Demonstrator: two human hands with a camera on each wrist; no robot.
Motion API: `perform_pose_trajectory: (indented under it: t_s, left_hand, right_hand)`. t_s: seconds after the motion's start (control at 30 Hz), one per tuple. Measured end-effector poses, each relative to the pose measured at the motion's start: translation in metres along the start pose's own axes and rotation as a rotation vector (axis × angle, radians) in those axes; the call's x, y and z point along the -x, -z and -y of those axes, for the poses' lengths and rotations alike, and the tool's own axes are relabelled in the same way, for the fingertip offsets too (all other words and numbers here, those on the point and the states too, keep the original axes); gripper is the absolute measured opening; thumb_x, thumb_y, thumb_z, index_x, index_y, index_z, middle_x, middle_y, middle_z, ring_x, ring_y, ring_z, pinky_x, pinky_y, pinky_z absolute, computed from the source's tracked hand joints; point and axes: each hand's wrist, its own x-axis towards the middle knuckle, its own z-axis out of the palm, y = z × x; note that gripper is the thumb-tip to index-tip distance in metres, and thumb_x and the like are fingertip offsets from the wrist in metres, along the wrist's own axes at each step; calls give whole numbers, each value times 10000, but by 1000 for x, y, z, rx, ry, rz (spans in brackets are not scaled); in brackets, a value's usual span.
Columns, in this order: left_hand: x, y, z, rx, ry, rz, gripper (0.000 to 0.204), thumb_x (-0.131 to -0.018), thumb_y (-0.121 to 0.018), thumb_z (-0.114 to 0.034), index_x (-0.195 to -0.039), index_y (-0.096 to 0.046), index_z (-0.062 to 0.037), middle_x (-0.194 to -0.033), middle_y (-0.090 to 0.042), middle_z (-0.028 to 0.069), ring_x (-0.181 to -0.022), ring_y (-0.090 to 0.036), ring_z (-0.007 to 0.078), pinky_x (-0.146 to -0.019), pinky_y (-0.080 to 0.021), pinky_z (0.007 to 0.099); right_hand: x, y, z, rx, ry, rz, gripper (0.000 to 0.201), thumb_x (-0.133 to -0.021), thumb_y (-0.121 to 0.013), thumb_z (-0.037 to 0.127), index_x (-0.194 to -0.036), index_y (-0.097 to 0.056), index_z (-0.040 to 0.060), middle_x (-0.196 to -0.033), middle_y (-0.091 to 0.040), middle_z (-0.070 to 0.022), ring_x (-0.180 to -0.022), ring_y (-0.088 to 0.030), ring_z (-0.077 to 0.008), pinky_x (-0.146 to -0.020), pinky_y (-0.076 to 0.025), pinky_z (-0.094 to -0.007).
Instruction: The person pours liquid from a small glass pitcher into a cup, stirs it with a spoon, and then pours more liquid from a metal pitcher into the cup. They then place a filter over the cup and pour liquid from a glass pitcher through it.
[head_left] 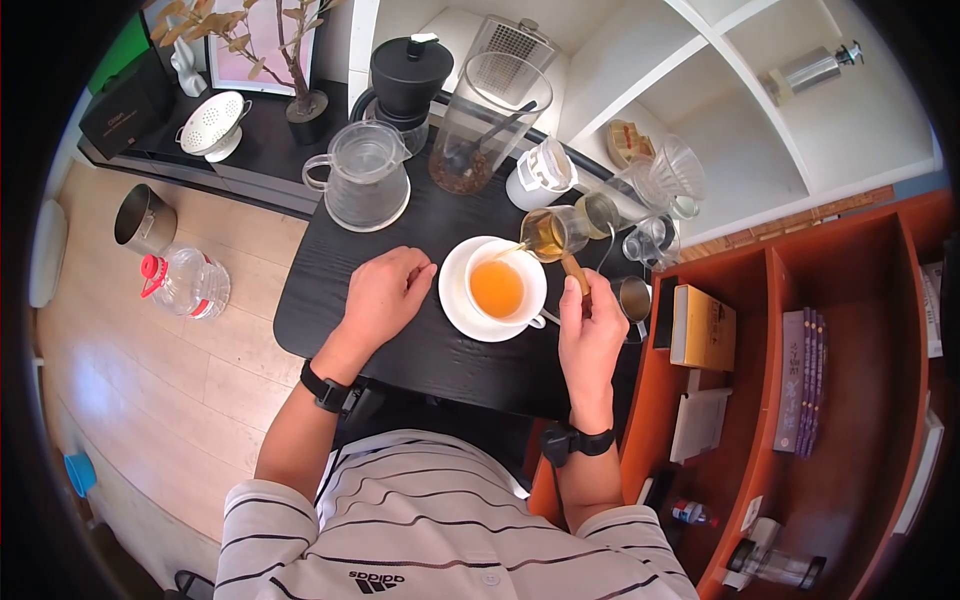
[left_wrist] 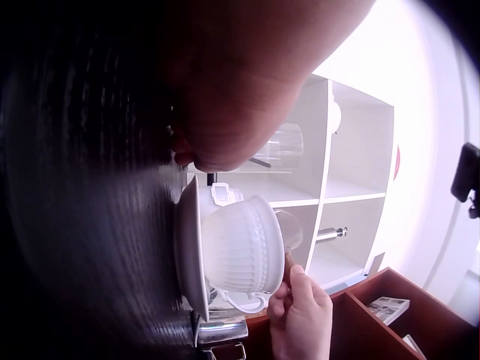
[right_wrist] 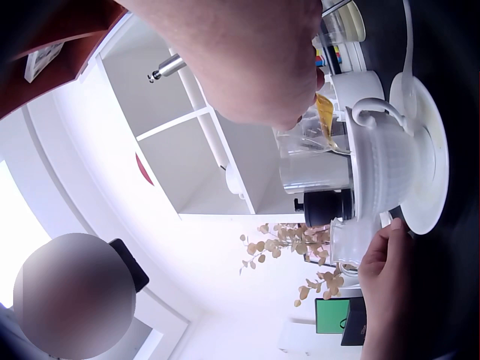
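Observation:
My right hand (head_left: 588, 335) grips the wooden handle (head_left: 574, 272) of a small glass pitcher (head_left: 568, 226). The pitcher is tilted, and a thin stream of amber liquid runs from its lip into a white cup (left_wrist: 244, 247). Amber liquid (head_left: 497, 290) stands well up inside the cup, which sits upright on a white saucer (head_left: 456, 308). A white spoon (right_wrist: 408, 56) lies along the saucer's edge. Just left of the saucer, my left hand (head_left: 390, 292) rests on the black table (head_left: 440, 365) with loosely curled fingers, holding nothing.
Behind the cup stand a glass server (head_left: 368, 180), a black grinder (head_left: 410, 75), a tall glass vessel (head_left: 475, 140) and a white canister (head_left: 540, 178). At right are a metal pitcher (head_left: 634, 297) and a reddish bookshelf (head_left: 745, 250). A water bottle (head_left: 195, 285) stands on the floor at left.

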Motion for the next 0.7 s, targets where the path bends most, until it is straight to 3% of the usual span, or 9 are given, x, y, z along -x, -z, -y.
perform_pose_trajectory:
  t_s: [0.63,0.7]
  left_hand:
    - [1,-2,1,-15,-6,-9,107,-951,-718,-145,-890,-688,-62,-796,-674,87,-689,-664,305,-638,-523,422]
    - [0,-2,0,-16,-5,-8,108,-951,-719,-145,-889,-689,-62,-792,-671,87,-686,-663,304,-636,-522,422]
  right_hand:
    - [36,24,-15,23,-6,-19,200,-1014,-697,95,-1154,-679,-46,-860,-688,-178,-662,-665,-279,-622,-525,-380]
    - [41,26,-15,8,9,-14,189,-1028,-681,96,-1165,-689,-33,-854,-673,-118,-679,-600,-165,-613,-488,-302]
